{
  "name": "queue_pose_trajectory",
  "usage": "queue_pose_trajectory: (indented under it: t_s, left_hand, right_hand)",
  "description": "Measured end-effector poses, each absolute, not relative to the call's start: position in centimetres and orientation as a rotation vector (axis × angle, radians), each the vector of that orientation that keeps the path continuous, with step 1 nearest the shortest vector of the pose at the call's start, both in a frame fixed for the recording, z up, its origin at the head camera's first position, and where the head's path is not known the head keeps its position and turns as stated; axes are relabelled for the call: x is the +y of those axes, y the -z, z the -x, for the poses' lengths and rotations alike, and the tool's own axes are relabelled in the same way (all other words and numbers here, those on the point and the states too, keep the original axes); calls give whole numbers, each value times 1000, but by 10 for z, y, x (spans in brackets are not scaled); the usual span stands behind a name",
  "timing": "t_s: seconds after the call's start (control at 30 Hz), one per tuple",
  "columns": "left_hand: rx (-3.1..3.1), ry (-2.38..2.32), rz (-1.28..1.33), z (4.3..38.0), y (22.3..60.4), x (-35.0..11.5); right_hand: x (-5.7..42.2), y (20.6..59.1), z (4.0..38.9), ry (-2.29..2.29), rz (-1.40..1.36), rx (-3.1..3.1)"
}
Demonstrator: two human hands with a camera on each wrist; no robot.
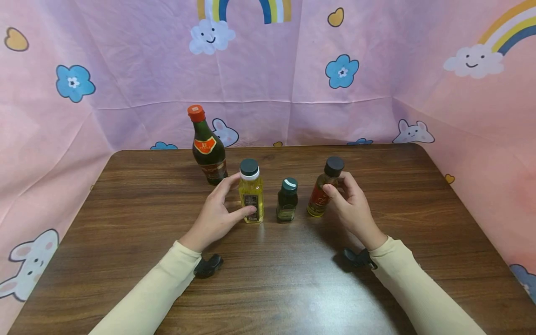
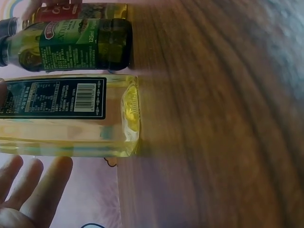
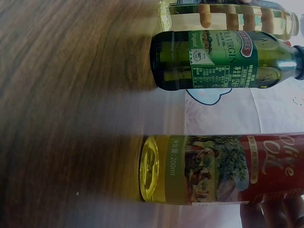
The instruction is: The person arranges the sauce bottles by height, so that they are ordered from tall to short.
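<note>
My left hand (image 1: 217,211) holds a clear bottle of yellow oil (image 1: 252,186) with a dark green cap, thumb over its black label and fingers at its far side. Beside it, a small dark green olive oil bottle (image 1: 286,204) stands upright between the hands, touched by neither; its green label shows in the right wrist view. My right hand (image 1: 349,202) grips an olive oil bottle with a red label (image 1: 319,197) and black cap, near its upper half. The left wrist view shows a barcode on the clear bottle (image 2: 71,116).
A tall dark bottle with a red cap (image 1: 209,153) stands behind the left hand. Everything is on a brown wooden table (image 1: 268,288), enclosed by a pink printed cloth (image 1: 268,70) at the back and sides. Black straps (image 1: 208,266) sit at both wrists.
</note>
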State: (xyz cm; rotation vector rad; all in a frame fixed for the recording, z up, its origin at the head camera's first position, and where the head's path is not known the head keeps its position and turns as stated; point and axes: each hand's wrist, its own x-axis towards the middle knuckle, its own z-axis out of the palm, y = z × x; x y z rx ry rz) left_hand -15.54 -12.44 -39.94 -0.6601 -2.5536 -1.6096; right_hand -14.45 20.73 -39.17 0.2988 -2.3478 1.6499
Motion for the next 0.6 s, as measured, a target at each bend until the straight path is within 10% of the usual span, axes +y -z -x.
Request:
queue_pose_trajectory:
  t_s: [0.6]
  left_hand:
    - [-2542,1679,643,155,402,-123]
  right_hand:
    - [207,392,144,-1667,-295,-2337]
